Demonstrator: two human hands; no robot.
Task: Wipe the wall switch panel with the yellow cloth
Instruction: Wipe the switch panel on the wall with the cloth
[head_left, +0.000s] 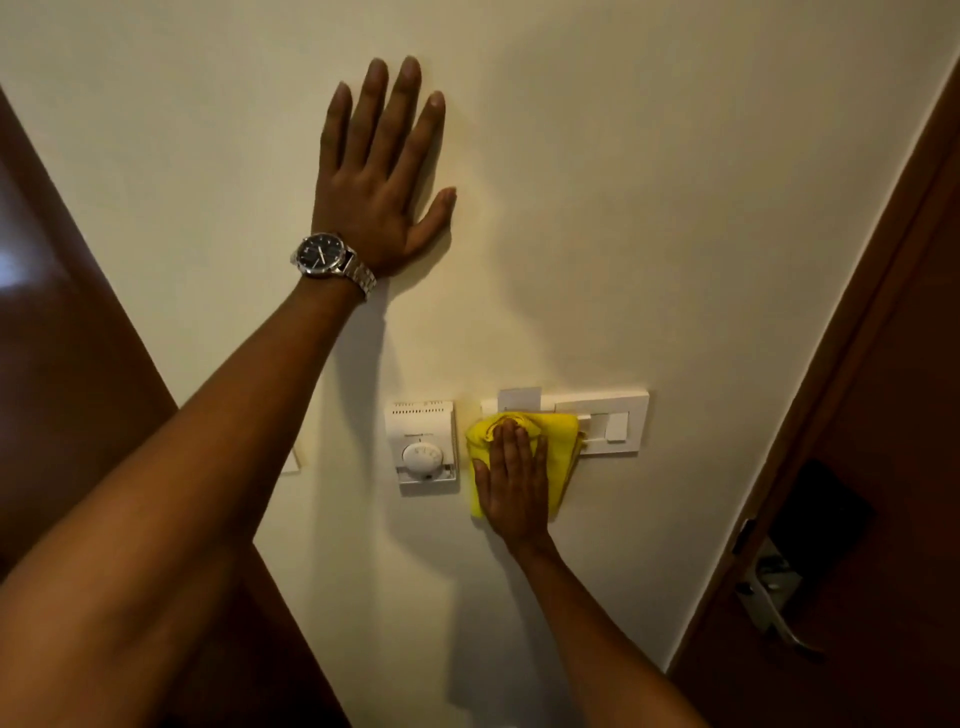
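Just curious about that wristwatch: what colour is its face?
Dark, near black, on a silver metal band; the watch sits on the left wrist, in the head view.

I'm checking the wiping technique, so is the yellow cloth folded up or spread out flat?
Folded: the yellow cloth shows stacked layers at its right edge, bunched under the right hand.

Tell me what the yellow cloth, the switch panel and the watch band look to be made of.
Yellow cloth: soft fabric, likely microfibre; it folds and bunches under the right hand.
Switch panel: white plastic by the look, smooth moulded edges.
Watch band on the left wrist: metal, probably steel; shiny silver links.
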